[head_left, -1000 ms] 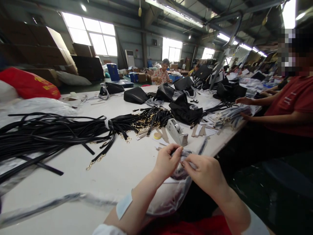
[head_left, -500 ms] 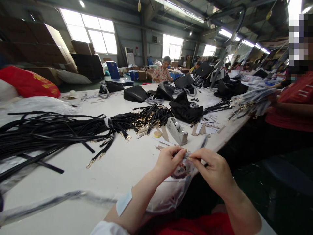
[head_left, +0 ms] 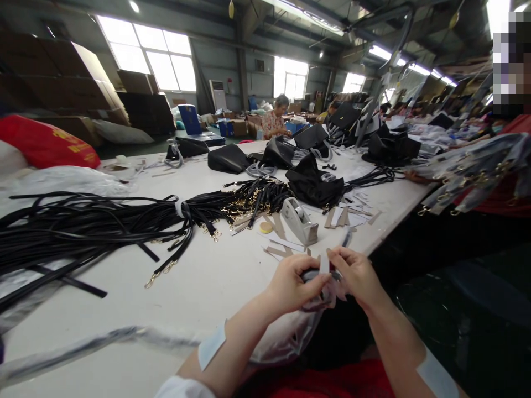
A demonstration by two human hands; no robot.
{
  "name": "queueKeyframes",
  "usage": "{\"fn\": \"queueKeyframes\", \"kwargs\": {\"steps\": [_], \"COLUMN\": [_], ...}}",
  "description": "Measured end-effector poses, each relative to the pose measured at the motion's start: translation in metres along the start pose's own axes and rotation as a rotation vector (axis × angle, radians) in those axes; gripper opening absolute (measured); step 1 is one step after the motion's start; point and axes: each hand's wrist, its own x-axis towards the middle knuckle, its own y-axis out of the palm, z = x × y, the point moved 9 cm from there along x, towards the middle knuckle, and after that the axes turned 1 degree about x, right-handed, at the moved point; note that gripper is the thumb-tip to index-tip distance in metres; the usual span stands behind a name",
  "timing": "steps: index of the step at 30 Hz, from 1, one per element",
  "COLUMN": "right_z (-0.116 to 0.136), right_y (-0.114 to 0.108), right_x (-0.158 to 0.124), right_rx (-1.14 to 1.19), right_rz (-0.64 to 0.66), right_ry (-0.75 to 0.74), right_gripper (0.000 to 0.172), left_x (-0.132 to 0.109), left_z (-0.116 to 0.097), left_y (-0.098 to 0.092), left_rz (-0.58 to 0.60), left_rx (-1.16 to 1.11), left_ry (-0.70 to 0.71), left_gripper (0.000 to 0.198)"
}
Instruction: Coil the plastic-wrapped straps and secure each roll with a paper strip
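My left hand (head_left: pixel 292 282) is closed around a plastic-wrapped dark strap (head_left: pixel 311 273), its thumb pressing from the near side. My right hand (head_left: pixel 357 276) pinches a narrow white strip (head_left: pixel 324 263) that stands up against the strap between both hands. Fingers hide part of the strap. Crumpled clear plastic (head_left: pixel 286 340) hangs below, over the table's near edge. Just beyond the hands sits a grey tape dispenser (head_left: pixel 299 222), with cardboard and paper strips (head_left: pixel 282 251) in front of it.
A tied bundle of black straps with gold clasps (head_left: pixel 103 215) spreads across the left. Black bags (head_left: pixel 315 179) lie farther back. At the right a person holds wrapped straps (head_left: pixel 477 171) over the table edge. Another wrapped strap (head_left: pixel 112 334) crosses the near left.
A white strip now shows between my hands, and the right hand has shifted up against it. The left hand has turned over the strap. At the right, the person's strap bundle has moved rightward.
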Motion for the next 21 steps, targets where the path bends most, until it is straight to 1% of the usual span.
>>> {"fn": "queueKeyframes", "kwargs": {"steps": [2, 5, 7, 9, 10, 12, 14, 18, 21], "right_z": [-0.008, -0.019, -0.026, -0.033, -0.036, -0.041, -0.042, -0.042, -0.039], "right_y": [0.005, 0.026, 0.040, 0.047, 0.048, 0.046, 0.042, 0.039, 0.034], "right_x": [0.002, 0.000, -0.004, -0.008, -0.009, -0.008, -0.007, -0.005, -0.001], "right_rx": [0.069, 0.173, 0.241, 0.322, 0.372, 0.483, 0.553, 0.545, 0.531], "right_rz": [0.063, 0.256, 0.372, 0.420, 0.414, 0.361, 0.315, 0.303, 0.234], "right_ry": [0.069, 0.161, 0.230, 0.306, 0.345, 0.404, 0.436, 0.466, 0.430], "right_gripper": [0.043, 0.047, 0.043, 0.036, 0.033, 0.031, 0.031, 0.036, 0.033], "left_x": [0.000, -0.002, -0.002, -0.002, -0.002, -0.002, -0.002, -0.003, -0.005], "left_z": [-0.003, -0.008, -0.011, -0.012, -0.013, -0.014, -0.013, -0.015, -0.017], "left_y": [-0.003, -0.006, -0.005, -0.003, -0.002, 0.000, 0.002, 0.005, 0.000], "left_rz": [-0.023, -0.042, -0.033, -0.021, -0.016, -0.005, 0.005, 0.023, -0.045], "left_rx": [-0.027, -0.043, -0.043, -0.045, -0.047, -0.053, -0.045, -0.045, -0.046], "left_ry": [0.030, 0.075, 0.096, 0.113, 0.124, 0.146, 0.156, 0.191, 0.226], "left_gripper": [0.017, 0.016, 0.015, 0.014, 0.013, 0.011, 0.012, 0.014, 0.016]}}
